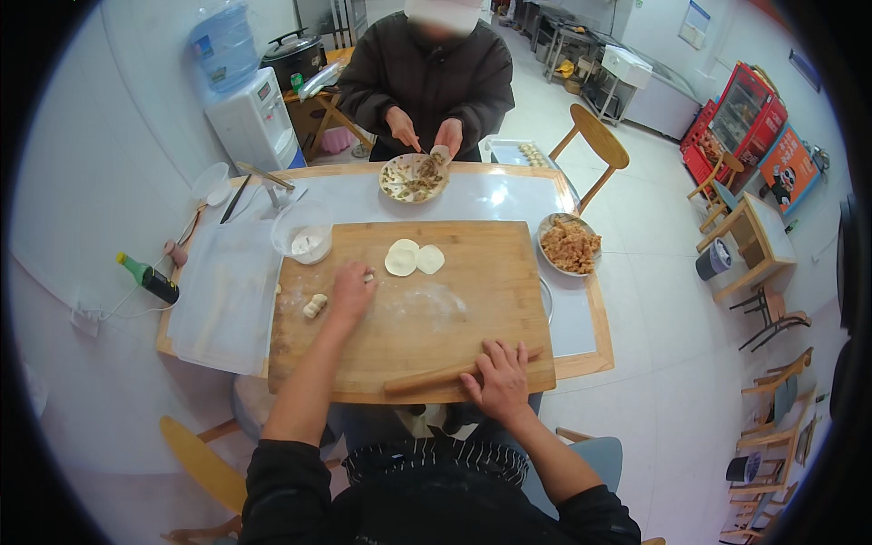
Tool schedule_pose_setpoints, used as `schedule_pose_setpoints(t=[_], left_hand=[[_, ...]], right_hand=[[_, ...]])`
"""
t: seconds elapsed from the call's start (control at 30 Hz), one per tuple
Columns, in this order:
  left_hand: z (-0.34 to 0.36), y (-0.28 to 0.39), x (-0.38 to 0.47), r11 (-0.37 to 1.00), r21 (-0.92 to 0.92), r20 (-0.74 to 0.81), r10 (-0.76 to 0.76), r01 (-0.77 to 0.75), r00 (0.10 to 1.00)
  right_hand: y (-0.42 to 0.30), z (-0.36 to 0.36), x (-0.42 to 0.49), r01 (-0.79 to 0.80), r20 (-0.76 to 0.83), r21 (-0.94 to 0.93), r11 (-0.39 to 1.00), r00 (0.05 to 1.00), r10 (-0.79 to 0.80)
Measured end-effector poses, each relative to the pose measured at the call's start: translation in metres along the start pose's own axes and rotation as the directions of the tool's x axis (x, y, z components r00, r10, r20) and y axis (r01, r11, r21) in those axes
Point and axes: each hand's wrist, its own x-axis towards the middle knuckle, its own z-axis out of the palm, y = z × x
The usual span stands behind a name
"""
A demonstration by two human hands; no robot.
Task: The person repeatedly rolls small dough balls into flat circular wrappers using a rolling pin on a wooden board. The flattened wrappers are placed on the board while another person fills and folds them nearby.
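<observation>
My left hand point(354, 289) has its fingers curled round a small dough piece point(369, 276) on the wooden board point(477, 252). My right hand point(501, 375) rests over the right part of a wooden rolling pin point(429, 379) near the board's front edge. Beyond my hands lie a few round dough wrappers point(400, 261), some overlapping. Small dough lumps point(315, 306) sit left of my left wrist. A clear plastic tub point(302, 231) with white powder stands at the board's back left corner. Flour dusts the middle of the board.
Across the table a person point(429, 82) holds a wrapper over a patterned bowl of filling point(413, 178). Another bowl, of orange-brown filling point(569, 244), stands at the right. Translucent plastic sheets or lids point(218, 293) lie at the left. Chairs point(593, 143) stand around the table.
</observation>
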Motion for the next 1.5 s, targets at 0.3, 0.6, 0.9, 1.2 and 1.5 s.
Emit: schedule_pose_setpoints(t=[0.3, 0.6, 0.9, 1.2, 1.5], left_hand=[[0.000, 0.051, -0.086, 0.837, -0.507, 0.186, -0.126, 0.205, 0.974], [-0.030, 0.031, -0.106, 0.930, -0.338, -0.103, -0.189, 0.145, 0.977], [-0.026, 0.037, -0.066, 0.997, -0.074, 0.096, 0.028, -0.020, 0.995], [-0.007, 0.049, -0.044, 0.983, -0.175, 0.189, 0.088, -0.055, 0.978], [-0.018, 0.050, -0.072, 0.947, -0.258, 0.311, 0.267, -0.190, 0.912]], right_hand=[[0.001, 0.000, -0.001, 0.000, -0.005, -0.005, 1.000, 1.000, 0.000], [0.001, 0.001, -0.001, 0.001, -0.012, -0.006, 1.000, 1.000, -0.001], [0.003, 0.002, -0.001, 0.008, -0.019, -0.009, 1.000, 1.000, -0.008], [0.002, 0.000, 0.000, 0.014, -0.032, -0.006, 1.000, 0.999, -0.014], [0.001, -0.001, 0.000, 0.008, -0.035, 0.004, 1.000, 0.999, -0.008]])
